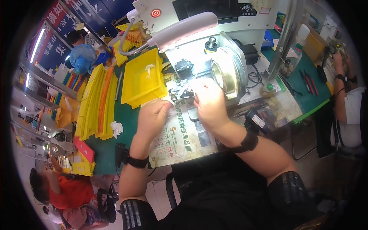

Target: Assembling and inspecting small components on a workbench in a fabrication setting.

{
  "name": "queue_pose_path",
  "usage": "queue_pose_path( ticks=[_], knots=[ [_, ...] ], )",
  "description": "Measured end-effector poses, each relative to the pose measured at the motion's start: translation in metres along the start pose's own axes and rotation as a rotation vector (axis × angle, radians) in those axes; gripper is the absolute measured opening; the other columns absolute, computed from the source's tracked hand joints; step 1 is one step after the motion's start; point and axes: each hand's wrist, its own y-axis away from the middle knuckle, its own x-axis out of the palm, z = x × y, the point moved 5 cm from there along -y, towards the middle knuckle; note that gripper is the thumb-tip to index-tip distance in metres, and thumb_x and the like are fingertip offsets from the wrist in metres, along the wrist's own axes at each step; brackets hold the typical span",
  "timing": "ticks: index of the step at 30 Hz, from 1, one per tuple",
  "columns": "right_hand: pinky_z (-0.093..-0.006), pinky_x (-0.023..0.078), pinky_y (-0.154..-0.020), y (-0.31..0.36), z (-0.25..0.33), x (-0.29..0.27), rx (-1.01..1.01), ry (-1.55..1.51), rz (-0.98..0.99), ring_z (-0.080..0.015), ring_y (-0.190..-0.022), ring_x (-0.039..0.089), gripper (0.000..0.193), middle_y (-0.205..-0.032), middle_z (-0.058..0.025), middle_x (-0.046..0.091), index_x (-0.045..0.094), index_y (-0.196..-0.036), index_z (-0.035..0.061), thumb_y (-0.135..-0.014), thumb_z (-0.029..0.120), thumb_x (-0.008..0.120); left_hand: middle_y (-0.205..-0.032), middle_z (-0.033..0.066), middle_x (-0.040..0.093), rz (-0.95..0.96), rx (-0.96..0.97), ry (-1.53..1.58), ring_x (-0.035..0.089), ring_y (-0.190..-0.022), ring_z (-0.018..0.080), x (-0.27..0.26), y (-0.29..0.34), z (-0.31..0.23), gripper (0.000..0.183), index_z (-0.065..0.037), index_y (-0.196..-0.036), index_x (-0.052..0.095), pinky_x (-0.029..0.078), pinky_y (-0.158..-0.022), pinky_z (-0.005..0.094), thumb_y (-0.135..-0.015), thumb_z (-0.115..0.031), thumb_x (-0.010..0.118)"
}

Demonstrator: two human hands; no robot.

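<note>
My left hand (152, 117) is closed, thumb pressed on the curled fingers, just in front of the yellow bin. Whatever it pinches is too small to make out. My right hand (210, 100) is curled shut beside the round brass-coloured ring (219, 74) of the bench machine, and its grip is hidden by the fingers. Between the hands, small shiny metal parts (181, 94) of the machine sit under bright light. A black block-shaped fixture (183, 69) stands just behind them. Printed paper (180, 134) covers the bench below both hands.
A lamp (188, 30) hangs over the work spot. At left are a yellow bin (140, 82), yellow and orange strips (97, 101) and crumpled white tissue (116, 129). Pliers (309, 82) and a black adapter (257, 121) lie to the right. Other people sit at both sides.
</note>
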Motion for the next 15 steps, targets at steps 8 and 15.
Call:
queue_pose_path(
  ticks=[8, 15],
  knots=[
    [-0.0242, 0.043, -0.068, 0.079, 0.023, -0.032, 0.279, 0.042, 0.195, -0.0038, -0.077, 0.050, 0.012, -0.087, 0.0012, 0.058, 0.057, -0.101, 0.0008, -0.104, 0.012, 0.054, -0.098, 0.0100, 0.070, 0.074, 0.066, 0.327, 0.064, -0.088, 0.0191, -0.006, 0.006, -0.079, 0.021, 0.000, -0.095, 0.070, 0.051, -0.080, 0.0295, -0.078, -0.007, 0.080],
    [-0.0226, 0.046, -0.070, 0.060, 0.044, -0.040, 0.121, 0.040, 0.160, -0.0028, -0.078, 0.054, 0.013, -0.087, 0.0011, 0.062, 0.060, -0.102, 0.0000, -0.104, 0.013, 0.059, -0.086, 0.0106, 0.068, -0.089, 0.208, 0.371, 0.063, -0.076, 0.0268, 0.024, -0.003, -0.090, 0.008, -0.003, -0.088, 0.068, 0.050, -0.071, 0.0341, -0.082, -0.002, 0.073]
  ],
)
